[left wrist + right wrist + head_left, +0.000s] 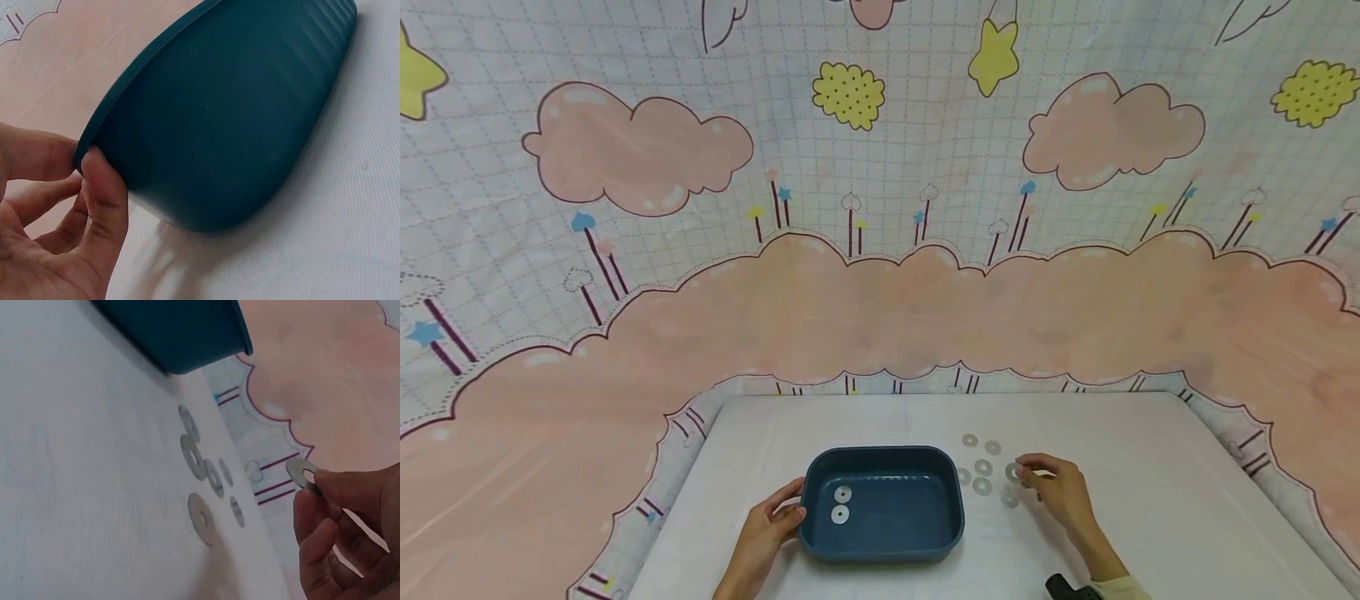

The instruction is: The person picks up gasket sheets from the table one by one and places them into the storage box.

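soft, even, bright light throughout, with only faint shadows under the tray [880,533] on the desk [1150,517]. the head view bows strongly at its edges. both wrist views are slightly blurred, the near hand [350,550] softest.

Silver washer [302,471] pinched aloft; dark blue tub [881,502] gripped upright on table.

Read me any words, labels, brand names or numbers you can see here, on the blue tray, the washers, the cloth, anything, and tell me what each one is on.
None: no readable text in any view.
Blue tray: plain, no label or brand showing.
Washers: bare metal, no markings legible, including the washer pinched in the right hand.
Backdrop cloth: only drawn clouds, stars and grid lines, no lettering.
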Tool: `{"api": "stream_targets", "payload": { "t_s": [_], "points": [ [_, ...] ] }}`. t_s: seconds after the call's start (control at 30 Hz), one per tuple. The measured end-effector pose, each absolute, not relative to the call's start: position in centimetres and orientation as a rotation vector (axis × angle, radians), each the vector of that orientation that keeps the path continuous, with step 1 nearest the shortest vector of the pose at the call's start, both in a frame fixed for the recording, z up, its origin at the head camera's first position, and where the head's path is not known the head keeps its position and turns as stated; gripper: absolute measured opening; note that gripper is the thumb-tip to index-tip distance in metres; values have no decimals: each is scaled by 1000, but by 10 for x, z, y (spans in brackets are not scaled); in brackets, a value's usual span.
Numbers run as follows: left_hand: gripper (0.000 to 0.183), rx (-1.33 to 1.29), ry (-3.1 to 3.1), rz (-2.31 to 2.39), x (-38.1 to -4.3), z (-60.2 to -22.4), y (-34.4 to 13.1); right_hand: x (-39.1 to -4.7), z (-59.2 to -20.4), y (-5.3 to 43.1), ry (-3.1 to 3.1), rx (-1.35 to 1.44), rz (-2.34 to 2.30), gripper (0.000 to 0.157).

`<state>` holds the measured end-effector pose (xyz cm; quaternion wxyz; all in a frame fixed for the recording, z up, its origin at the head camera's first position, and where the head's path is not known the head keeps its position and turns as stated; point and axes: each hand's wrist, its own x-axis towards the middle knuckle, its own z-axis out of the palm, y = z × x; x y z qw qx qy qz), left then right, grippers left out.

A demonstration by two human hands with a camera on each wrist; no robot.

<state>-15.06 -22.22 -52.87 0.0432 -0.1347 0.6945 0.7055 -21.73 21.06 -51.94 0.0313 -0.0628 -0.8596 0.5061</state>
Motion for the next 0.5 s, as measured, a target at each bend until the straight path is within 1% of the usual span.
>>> {"api": "stream_targets", "payload": {
  "t_s": [0.5],
  "points": [
    [53, -415, 2128, 2150, -149, -528, -222, -211, -483, 177, -2540, -134, 1796, 25]
  ]
}}
